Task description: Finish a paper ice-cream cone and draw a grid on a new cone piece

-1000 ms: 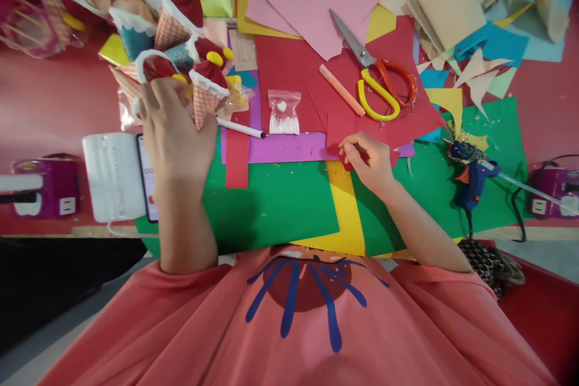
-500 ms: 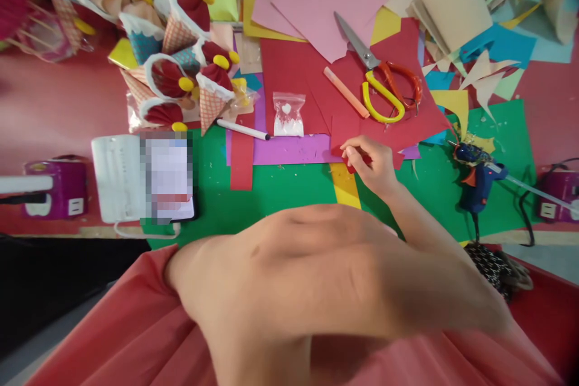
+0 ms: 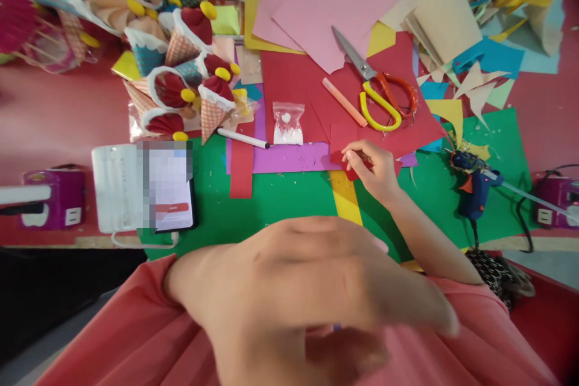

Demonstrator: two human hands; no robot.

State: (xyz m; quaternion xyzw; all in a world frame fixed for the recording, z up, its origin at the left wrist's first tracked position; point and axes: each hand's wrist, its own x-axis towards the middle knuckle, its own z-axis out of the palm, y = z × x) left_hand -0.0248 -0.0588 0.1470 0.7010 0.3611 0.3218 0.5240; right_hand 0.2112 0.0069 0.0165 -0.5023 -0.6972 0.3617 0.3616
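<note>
In the head view, the person's left hand (image 3: pixel 312 280) is raised close to the camera, over the front of the pink shirt (image 3: pixel 117 325). It is blurred, its thumb stretched out and its other fingers bent partly out of sight; whether it grips anything cannot be told. The right hand (image 3: pixel 371 170) is loosely curled at the red paper piece (image 3: pixel 338 140), which lies across the edge of the purple paper (image 3: pixel 284 158); whether the fingers pinch it cannot be told.

Beyond the right hand, scissors (image 3: pixel 367 72) with one yellow and one red handle lie slightly open on red and pink sheets, an orange stick (image 3: pixel 344 102) beside them. A zip bag (image 3: pixel 288 123) of small white pieces lies left of these, near a white marker (image 3: pixel 243 138). Paper cones (image 3: pixel 214 110) with white rims crowd the upper left of the worktop (image 3: pixel 54 108), above a phone (image 3: pixel 170 187). A blue glue gun (image 3: pixel 474 193) rests on green paper (image 3: pixel 502 151) at the right.
</note>
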